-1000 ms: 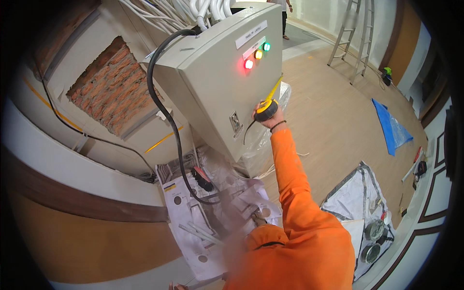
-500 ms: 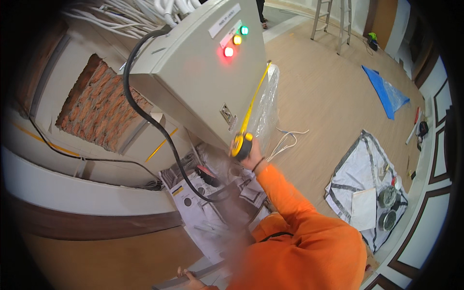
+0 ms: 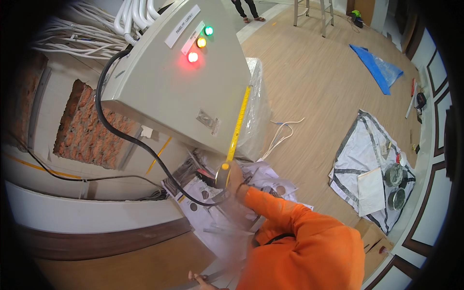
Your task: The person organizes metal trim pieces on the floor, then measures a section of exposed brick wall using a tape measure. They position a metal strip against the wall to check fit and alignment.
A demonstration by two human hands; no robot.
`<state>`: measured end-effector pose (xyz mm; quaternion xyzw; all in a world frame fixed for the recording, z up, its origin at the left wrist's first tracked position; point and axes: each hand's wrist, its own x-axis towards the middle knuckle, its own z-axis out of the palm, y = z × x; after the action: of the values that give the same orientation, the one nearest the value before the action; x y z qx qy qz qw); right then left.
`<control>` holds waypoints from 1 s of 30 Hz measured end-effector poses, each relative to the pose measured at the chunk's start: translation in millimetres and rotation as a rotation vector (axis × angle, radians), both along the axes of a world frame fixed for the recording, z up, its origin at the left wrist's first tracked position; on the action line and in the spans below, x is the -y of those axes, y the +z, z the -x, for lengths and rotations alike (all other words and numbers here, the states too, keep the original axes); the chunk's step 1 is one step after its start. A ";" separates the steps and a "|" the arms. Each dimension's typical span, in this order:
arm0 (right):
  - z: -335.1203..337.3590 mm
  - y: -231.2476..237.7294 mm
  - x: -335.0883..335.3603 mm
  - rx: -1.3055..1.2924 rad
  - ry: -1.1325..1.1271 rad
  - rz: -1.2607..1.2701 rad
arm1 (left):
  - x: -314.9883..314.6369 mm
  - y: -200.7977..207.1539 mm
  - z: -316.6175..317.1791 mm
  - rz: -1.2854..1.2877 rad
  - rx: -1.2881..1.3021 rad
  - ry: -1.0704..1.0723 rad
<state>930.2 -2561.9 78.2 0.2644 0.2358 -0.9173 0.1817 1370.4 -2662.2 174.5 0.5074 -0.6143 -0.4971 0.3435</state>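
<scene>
So the tape measure case [image 3: 223,175] has come way down since a second ago. Back then the right hand [image 3: 235,180] had it up against the right edge of the grey electrical cabinet [image 3: 179,82], not far under the three lamps; half a second ago it was roughly at the cabinet's lower corner, and now it's below the cabinet, near the papers on the floor. The yellow tape blade [image 3: 239,121] is pulled out and runs up along the cabinet's right edge from the case to about mid-height of the box. The right hand is clenched around the case, orange sleeve [image 3: 280,212] coming in from the near side.

The left hand [image 3: 200,280] only peeks in at the near edge, blurred, touching something long and pale; can't tell if it's gripping or just resting.

Stuff around: red, amber and green lamps [image 3: 200,42] are lit on the cabinet front, a thick black cable [image 3: 130,137] loops down the cabinet's left side and crosses right in front of the hand, over a pile of printed sheets [image 3: 208,203]. Clear plastic wrap [image 3: 253,116] hangs on the cabinet's right flank just behind the blade. Left of it, a patch of bare brick [image 3: 87,125] in the wall. Far right on the wood floor there's a blue tarp [image 3: 377,70], and nearer, a white sheet with paint cans [image 3: 394,186] on it. Stepladder legs [image 3: 311,14] at the far end.
</scene>
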 end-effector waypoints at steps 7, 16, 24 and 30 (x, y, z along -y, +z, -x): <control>88.5 -5.3 -38.0 0.015 0.063 0.051 | -0.5 -9.3 -0.3 -0.010 0.061 -0.011; 98.3 15.4 -18.5 -0.081 0.000 -0.035 | 4.7 0.4 7.3 -0.034 0.068 -0.056; 76.7 7.7 9.2 -0.078 -0.105 0.035 | 2.7 11.0 34.8 0.057 0.001 -0.075; -5.3 39.2 44.9 -0.148 -0.014 -0.223 | 7.6 19.5 44.6 0.083 0.042 -0.130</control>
<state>935.4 -2606.8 117.4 0.2164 0.3470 -0.9037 0.1268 1325.7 -2669.8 194.0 0.4623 -0.6730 -0.4816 0.3183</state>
